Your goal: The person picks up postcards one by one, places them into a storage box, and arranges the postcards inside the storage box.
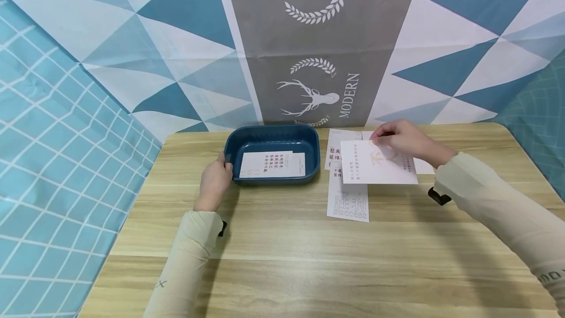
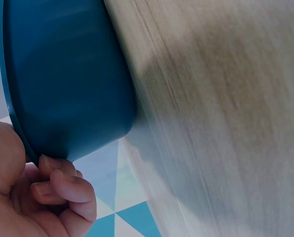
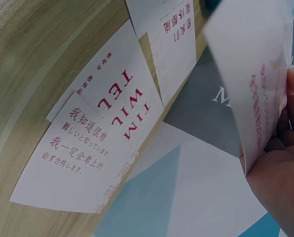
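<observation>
A dark blue rectangular tray (image 1: 273, 134) stands near the table's back edge with printed cards (image 1: 266, 165) lying in it. My left hand (image 1: 215, 180) pinches the tray's left rim between thumb and curled fingers, as the left wrist view also shows at the tray wall (image 2: 68, 74). Over on the right, my right hand (image 1: 400, 140) holds a white printed card (image 1: 378, 170) by its upper edge, raised above the table. Beneath and beside that card lie several more printed cards (image 1: 348, 200), partly covered by it. Red and black lettering shows on a loose card (image 3: 92, 143) in the right wrist view.
The wooden table (image 1: 282, 264) ends at the back against a patterned cloth (image 1: 322, 38) with triangles and deer prints. Blue gridded cloth (image 1: 53, 161) hangs on the left side.
</observation>
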Demonstrator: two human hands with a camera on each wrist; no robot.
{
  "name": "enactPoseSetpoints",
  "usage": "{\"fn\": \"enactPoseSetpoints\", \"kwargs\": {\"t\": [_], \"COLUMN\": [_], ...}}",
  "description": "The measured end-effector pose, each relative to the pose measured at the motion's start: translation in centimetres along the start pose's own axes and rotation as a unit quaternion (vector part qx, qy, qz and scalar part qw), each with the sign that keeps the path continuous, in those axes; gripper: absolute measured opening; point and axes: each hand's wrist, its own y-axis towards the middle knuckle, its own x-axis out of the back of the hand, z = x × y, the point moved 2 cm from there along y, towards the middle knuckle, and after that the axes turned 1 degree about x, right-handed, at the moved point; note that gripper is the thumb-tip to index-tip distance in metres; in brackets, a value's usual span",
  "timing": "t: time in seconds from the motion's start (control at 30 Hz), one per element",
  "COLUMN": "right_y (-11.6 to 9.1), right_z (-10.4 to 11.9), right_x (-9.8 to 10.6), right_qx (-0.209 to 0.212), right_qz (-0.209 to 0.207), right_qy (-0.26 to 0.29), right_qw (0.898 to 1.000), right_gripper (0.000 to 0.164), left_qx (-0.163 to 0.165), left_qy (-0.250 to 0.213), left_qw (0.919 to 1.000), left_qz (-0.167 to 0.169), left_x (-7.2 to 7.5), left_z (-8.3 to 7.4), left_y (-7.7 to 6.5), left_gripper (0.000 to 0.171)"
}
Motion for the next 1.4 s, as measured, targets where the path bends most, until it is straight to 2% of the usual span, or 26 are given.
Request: {"fn": "enactPoseSetpoints", "kwargs": {"t": [0.47,1.4], "right_y": [0.9,2.1], "right_z": [1.2,3.4], "right_x": [-0.3,-1.4], "right_qx": [0.028,0.019], "right_qz": [-0.019,0.005], "right_qy": [0.002,0.021], "right_qw": [0.999,1.0], "right_gripper": [0.02,0.022], "left_qx": [0.004,0.003], "left_qy": [-0.003,-0.005], "left_qw": [1.0,1.0], "left_qz": [0.003,0.0], "left_x": [0.1,-0.2], "left_z": [0.0,0.2], "left_y": [0.2,0.1], "left_gripper": [0.05,0.05]}}
